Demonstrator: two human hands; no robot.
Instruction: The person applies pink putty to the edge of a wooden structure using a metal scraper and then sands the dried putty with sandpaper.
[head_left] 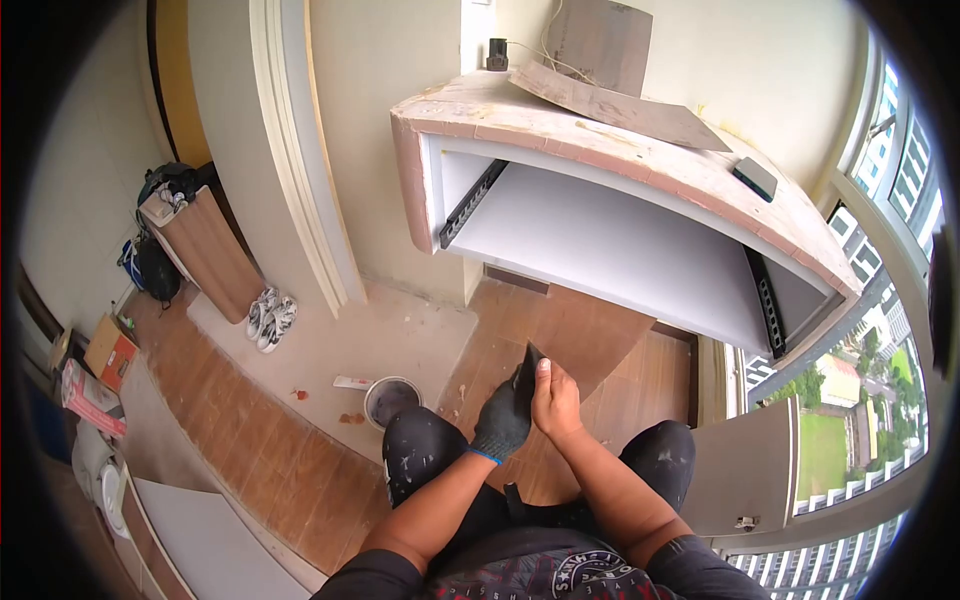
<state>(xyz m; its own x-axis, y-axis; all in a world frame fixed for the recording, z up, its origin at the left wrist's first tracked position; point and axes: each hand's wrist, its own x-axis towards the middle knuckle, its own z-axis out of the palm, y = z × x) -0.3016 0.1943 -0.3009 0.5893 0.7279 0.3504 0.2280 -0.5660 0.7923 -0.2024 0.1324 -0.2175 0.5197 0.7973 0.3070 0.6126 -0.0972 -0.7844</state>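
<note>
My left hand (502,420) wears a dark grey work glove with a blue cuff edge. Bare and closed, my right hand (556,398) is pressed against it, thumb upward. Between them a dark, pointed piece (533,358) sticks up; I cannot make out whether it is a tool or part of a glove. Both hands are above the floor between my knees, in front of an open white cabinet compartment (600,225) with black drawer slides (470,206) at its sides. Near my left knee stands a round bucket (392,402) with grey content.
The pinkish cabinet top (455,110) carries a curved board (620,105), a dark phone-like slab (754,178) and a black battery-like block (497,54). Sneakers (271,320) are on the floor to the left. A loose panel (740,470) leans by the window at right.
</note>
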